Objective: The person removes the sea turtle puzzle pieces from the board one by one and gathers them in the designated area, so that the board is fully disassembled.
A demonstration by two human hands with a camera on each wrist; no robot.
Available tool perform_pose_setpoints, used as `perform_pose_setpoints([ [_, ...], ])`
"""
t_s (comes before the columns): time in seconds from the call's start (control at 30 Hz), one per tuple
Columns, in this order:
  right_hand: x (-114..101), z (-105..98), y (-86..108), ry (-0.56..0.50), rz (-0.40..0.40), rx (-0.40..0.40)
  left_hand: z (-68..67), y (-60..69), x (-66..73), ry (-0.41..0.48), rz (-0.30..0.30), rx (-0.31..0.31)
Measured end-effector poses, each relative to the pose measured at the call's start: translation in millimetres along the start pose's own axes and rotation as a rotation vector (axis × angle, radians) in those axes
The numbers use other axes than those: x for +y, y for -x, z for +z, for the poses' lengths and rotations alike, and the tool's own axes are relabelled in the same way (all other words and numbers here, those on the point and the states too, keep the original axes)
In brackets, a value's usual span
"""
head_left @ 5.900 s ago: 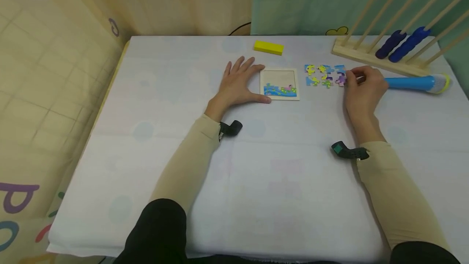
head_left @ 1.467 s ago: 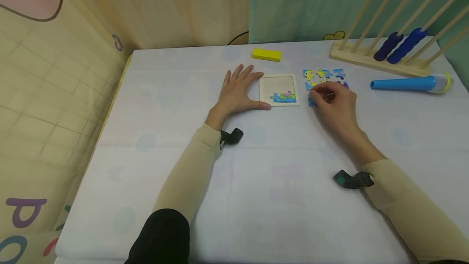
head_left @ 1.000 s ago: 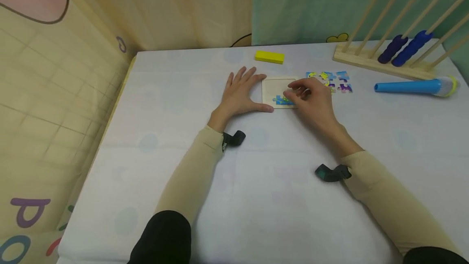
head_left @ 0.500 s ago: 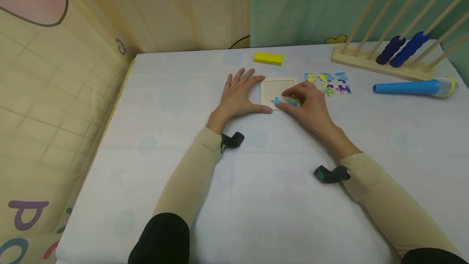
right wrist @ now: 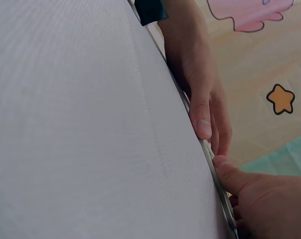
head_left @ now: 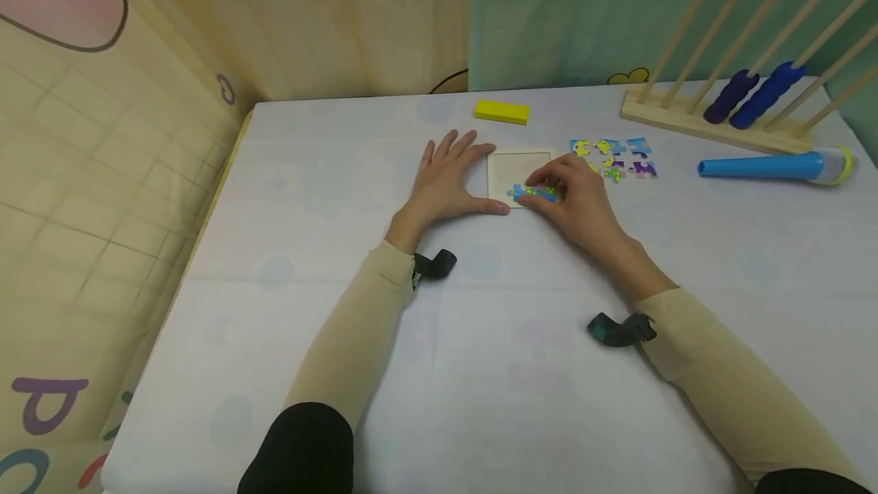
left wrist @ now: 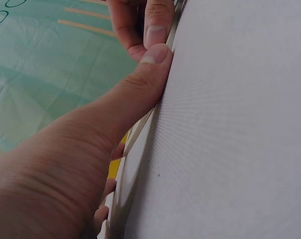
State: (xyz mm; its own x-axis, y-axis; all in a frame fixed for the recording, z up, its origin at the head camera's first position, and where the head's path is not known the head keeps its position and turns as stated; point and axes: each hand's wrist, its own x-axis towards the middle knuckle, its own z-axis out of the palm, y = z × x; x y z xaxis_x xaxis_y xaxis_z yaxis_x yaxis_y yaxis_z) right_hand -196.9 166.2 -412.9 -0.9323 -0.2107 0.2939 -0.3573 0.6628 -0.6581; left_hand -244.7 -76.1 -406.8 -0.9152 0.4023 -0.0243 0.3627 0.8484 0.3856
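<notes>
A square wooden puzzle frame (head_left: pixel 504 166) lies on the white-covered table, with blue-and-green jigsaw pieces (head_left: pixel 516 194) along its lower side. My left hand (head_left: pixel 442 185) spreads around the frame's left side, thumb at the near edge and index finger at the far corner. Over the frame's lower right, my right hand (head_left: pixel 579 197) has curled fingers and pinches at a jigsaw piece; the fingers hide most of it. Loose jigsaw pieces (head_left: pixel 641 168) lie just right of the frame, some behind the right hand. Both wrist views show the thumbs close together at the frame's edge.
A yellow block (head_left: pixel 502 112) lies beyond the frame. To the right are a blue toy microphone (head_left: pixel 761 166) and a wooden bead rack (head_left: pixel 713 132) with upright rods and blue and purple beads. Curtains hang behind the table's far edge.
My right hand has moved left from the loose pieces onto the frame and stays there. Pieces inside the frame sit further right than at first. My left hand keeps its place on the frame.
</notes>
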Motion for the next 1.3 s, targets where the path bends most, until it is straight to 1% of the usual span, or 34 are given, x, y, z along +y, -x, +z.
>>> perform_pose_setpoints([
  [0.3, -4.9, -3.0, -3.4, -0.007, 0.009, -0.092, 0.2, 0.3, 0.1, 0.007, 0.006, 0.007],
  [0.4, -5.4, -2.5, -3.1, -0.012, 0.012, -0.108, 0.1, 1.5, 0.3, 0.01, 0.004, 0.01],
  [0.63, -1.5, 0.1, -1.8, -0.012, -0.008, -0.081, 2.2, 0.3, -0.4, 0.013, 0.002, 0.006],
  [0.8, 0.1, 0.2, -3.7, -0.01, -0.041, -0.055, 1.6, -1.7, -0.6, 0.006, -0.003, 0.005],
  [0.97, 1.3, 0.1, -2.3, -0.023, -0.068, -0.023, 1.3, -0.9, 1.0, 0.005, -0.001, 0.001],
  [1.17, 0.2, 2.9, -0.5, -0.067, -0.057, -0.013, 0.7, 1.8, 0.0, 0.006, -0.002, -0.001],
  [1.3, -0.2, 2.1, -0.3, -0.089, -0.056, -0.001, -0.4, 1.0, 0.2, 0.01, 0.001, -0.001],
])
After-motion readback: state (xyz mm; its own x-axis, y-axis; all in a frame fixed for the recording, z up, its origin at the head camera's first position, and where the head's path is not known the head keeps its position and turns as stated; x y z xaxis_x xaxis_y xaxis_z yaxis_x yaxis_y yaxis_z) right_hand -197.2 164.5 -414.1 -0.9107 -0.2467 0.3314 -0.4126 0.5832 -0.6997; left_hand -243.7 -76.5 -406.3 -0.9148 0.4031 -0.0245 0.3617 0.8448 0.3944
